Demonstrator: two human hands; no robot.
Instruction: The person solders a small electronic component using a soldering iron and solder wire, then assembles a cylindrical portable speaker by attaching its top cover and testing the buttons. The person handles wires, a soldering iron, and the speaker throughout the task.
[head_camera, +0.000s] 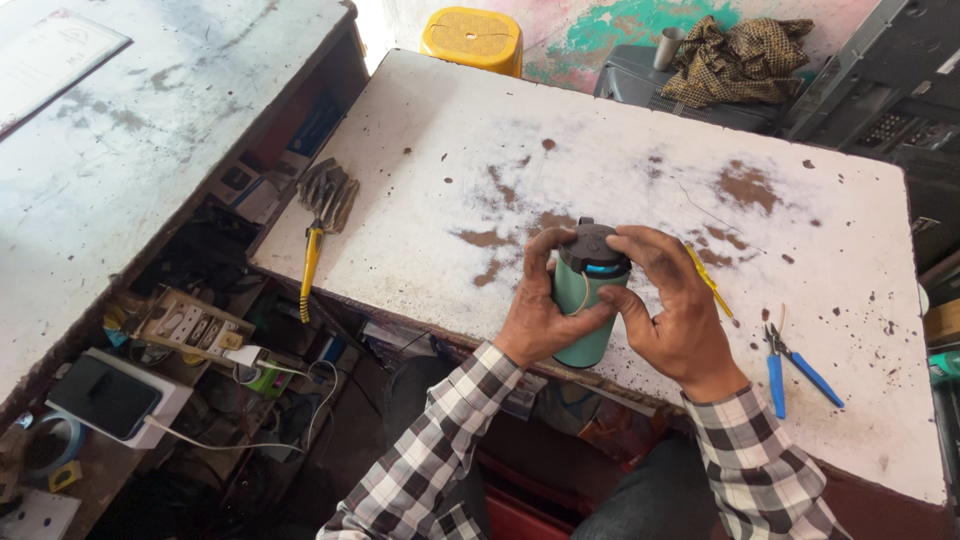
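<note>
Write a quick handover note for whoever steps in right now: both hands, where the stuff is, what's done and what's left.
Left hand: wrapped round the teal cylinder, holding it upright at the table edge.
Right hand: fingers on the cylinder's dark cap.
Tools: yellow screwdriver just behind the right hand, blue pliers to the right, wire brush at the left edge.
Done: nothing visibly opened.
Left: cap is on; tools untouched.

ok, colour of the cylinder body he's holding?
Teal body, with a dark cap; head view.
</note>
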